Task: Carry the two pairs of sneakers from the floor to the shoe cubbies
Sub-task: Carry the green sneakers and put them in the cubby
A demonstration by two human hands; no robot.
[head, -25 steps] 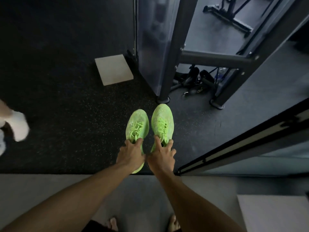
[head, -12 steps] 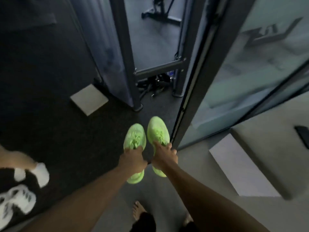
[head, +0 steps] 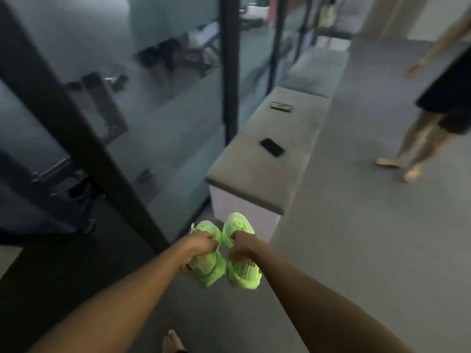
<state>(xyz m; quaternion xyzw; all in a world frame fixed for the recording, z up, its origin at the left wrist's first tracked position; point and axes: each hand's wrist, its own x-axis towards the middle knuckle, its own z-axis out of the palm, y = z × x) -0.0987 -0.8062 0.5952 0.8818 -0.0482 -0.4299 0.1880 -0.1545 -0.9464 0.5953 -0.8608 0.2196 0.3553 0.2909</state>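
both hands are out in front, each gripping one neon green sneaker off the floor. the left hand [head: 201, 247] has its fingers curled into the collar of the left sneaker [head: 207, 261], and the right hand [head: 242, 247] grips the opening of the right sneaker [head: 240, 273] the same way. the two shoes hang side by side, toes pointing away, nearly touching. just beyond them stands a grey bench [head: 257, 174] running along a glass wall with a black frame [head: 230, 67]. two dark phones [head: 272, 147] lie on the bench top, well apart. another person's bare legs [head: 418, 146] show at the right on the grey floor [head: 369, 238].
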